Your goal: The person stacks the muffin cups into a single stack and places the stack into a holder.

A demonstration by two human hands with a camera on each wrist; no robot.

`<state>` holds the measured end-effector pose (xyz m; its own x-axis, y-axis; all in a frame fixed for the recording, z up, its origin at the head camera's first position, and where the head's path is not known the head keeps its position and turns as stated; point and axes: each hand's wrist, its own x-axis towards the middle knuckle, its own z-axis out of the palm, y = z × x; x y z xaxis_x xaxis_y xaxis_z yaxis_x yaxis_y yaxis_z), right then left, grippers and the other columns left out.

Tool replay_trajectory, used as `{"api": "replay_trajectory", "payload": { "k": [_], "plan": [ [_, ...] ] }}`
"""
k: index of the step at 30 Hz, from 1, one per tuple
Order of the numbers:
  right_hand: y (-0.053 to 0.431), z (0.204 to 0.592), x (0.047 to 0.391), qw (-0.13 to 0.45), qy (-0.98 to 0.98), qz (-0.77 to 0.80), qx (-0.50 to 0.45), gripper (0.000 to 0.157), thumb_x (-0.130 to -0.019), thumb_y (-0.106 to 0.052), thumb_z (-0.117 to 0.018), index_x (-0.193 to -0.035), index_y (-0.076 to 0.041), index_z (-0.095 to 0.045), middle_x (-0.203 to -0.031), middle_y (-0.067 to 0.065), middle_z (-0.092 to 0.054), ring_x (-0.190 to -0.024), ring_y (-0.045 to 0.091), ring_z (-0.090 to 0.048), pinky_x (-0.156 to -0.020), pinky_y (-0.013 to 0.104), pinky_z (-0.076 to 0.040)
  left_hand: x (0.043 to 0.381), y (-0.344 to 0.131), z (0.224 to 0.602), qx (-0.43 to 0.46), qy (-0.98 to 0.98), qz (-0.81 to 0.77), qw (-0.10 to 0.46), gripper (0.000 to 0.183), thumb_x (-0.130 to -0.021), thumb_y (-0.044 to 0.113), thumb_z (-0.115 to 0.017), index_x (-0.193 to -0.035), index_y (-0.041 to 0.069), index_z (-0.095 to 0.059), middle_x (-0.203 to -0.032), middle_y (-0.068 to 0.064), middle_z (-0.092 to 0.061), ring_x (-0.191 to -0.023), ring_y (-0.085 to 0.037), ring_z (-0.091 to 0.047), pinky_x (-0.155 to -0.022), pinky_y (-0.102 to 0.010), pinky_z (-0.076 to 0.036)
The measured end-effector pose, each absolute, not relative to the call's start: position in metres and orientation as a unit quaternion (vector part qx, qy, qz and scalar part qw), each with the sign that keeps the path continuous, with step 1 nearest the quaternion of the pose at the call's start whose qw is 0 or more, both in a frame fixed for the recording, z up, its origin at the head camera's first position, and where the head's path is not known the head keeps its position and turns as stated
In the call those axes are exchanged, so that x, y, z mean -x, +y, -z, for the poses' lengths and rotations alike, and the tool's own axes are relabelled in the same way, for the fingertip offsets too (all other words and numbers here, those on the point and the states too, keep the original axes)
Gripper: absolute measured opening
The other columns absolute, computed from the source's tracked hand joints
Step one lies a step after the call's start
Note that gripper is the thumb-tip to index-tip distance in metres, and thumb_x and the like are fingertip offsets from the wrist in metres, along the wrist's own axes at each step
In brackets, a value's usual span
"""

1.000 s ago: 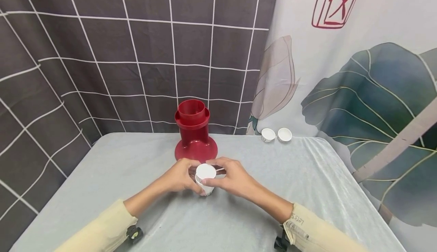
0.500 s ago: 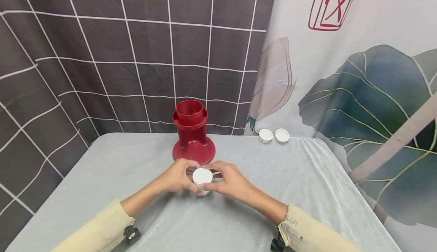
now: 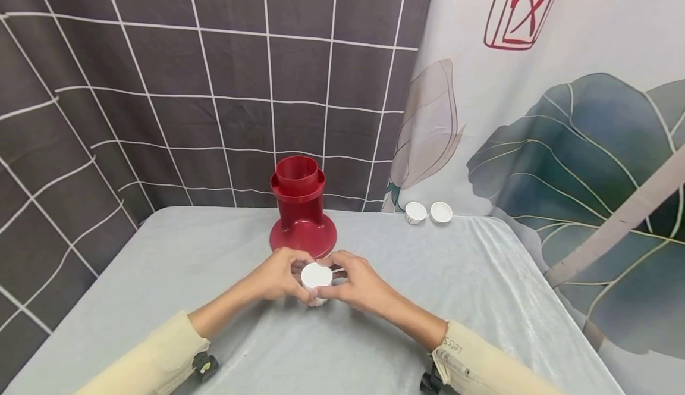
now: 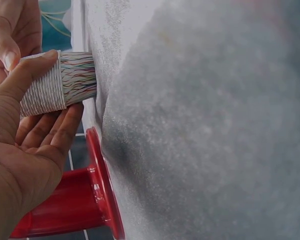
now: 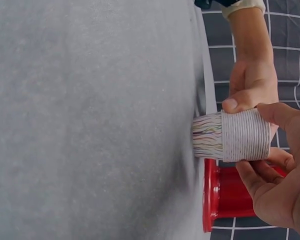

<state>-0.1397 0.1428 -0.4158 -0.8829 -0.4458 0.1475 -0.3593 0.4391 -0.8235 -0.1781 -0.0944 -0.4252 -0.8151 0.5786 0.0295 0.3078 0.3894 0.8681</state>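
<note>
You are holding one white ribbed stack of nested, fluted paper cups (image 3: 317, 275) upright between two hands, low over the pale grey velvety cloth (image 3: 439, 282) of the table. Your left hand (image 3: 280, 273) is gripping its left side, thumb in front, fingers curving behind. Your right hand (image 3: 355, 279) is gripping the other side, thumb and fingers parted only by the stack's width. The lowest cup is showing coloured wavy lines and seems to be meeting the cloth; you are seeing many rims, too tightly packed to count.

Ahead, one glossy red plastic stand (image 3: 305, 237), with a round flared base and tubular top, is standing just beyond your fingertips, limiting room that way. Broad stretches of cloth are lying to both sides of your arms, reaching the slanting table edges. At the back edge, right of the stand and well apart from your hands, two small white paper cups (image 3: 415, 213) are sitting side by side. Two cream sleeves (image 3: 155, 353) are covering your forearms.
</note>
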Motion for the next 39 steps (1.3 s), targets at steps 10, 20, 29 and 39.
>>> {"api": "replay_trajectory", "payload": {
  "k": [10, 20, 29, 39],
  "plan": [
    [0.142, 0.417, 0.139, 0.053, 0.838, 0.495, 0.223, 0.043, -0.09, -0.022, -0.096, -0.124, -0.005, -0.076, -0.129, 0.012, -0.078, -0.114, 0.026, -0.079, -0.102, 0.04, -0.069, 0.178, -0.095, 0.424, -0.274, 0.821, -0.48, 0.14, 0.037, -0.075, 0.01, -0.098, -0.109, 0.008, -0.083, -0.101, -0.002, -0.084, -0.091, -0.014, -0.078, -0.083, -0.025, -0.066],
    [0.146, 0.412, 0.139, 0.058, 0.842, 0.487, 0.225, 0.055, -0.089, -0.026, -0.096, -0.138, -0.009, -0.077, -0.129, 0.007, -0.081, -0.116, 0.024, -0.081, -0.1, 0.034, -0.069, 0.177, -0.098, 0.423, -0.272, 0.82, -0.484, 0.142, 0.04, -0.075, 0.01, -0.099, -0.111, 0.007, -0.083, -0.103, -0.004, -0.085, -0.092, -0.015, -0.078, -0.084, -0.027, -0.066],
    [0.158, 0.408, 0.145, 0.033, 0.851, 0.481, 0.209, 0.056, -0.092, -0.031, -0.093, -0.139, -0.004, -0.077, -0.134, 0.011, -0.082, -0.125, 0.031, -0.078, -0.111, 0.05, -0.065, 0.177, -0.097, 0.423, -0.272, 0.811, -0.495, 0.15, 0.045, -0.071, 0.006, -0.104, -0.111, 0.006, -0.082, -0.104, -0.005, -0.086, -0.092, -0.015, -0.08, -0.084, -0.026, -0.066],
    [0.184, 0.408, 0.163, 0.004, 0.869, 0.472, 0.148, 0.06, -0.093, -0.035, -0.09, -0.141, -0.003, -0.075, -0.141, 0.017, -0.079, -0.129, 0.039, -0.076, -0.113, 0.052, -0.063, 0.178, -0.097, 0.423, -0.269, 0.82, -0.485, 0.144, 0.046, -0.071, 0.009, -0.105, -0.112, 0.007, -0.082, -0.106, -0.005, -0.086, -0.096, -0.015, -0.079, -0.089, -0.031, -0.065]
  ]
}}
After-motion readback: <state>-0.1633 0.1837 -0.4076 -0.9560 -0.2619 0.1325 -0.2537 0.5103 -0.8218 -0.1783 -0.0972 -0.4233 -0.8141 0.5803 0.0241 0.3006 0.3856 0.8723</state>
